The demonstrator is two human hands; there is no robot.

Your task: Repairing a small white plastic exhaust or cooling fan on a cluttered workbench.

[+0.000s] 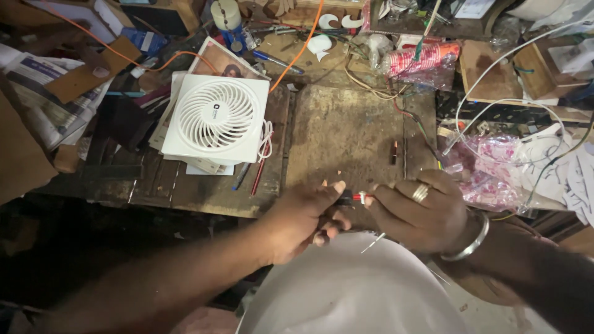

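Small red-and-black part: held at lower centre of the frame, just above the counter edge, between both hands. Left hand: fingers clamped on its dark end. Right hand: ringed, braceleted, fingers pinched on its red end. White square fan: laid flat at upper left of centre, well apart. Orange cable: trailed across the upper counter.

Left hand and right hand, fingertips together.

A square white fan lies at ten o'clock on the wooden workbench (cluttered), orange cable at twelve.
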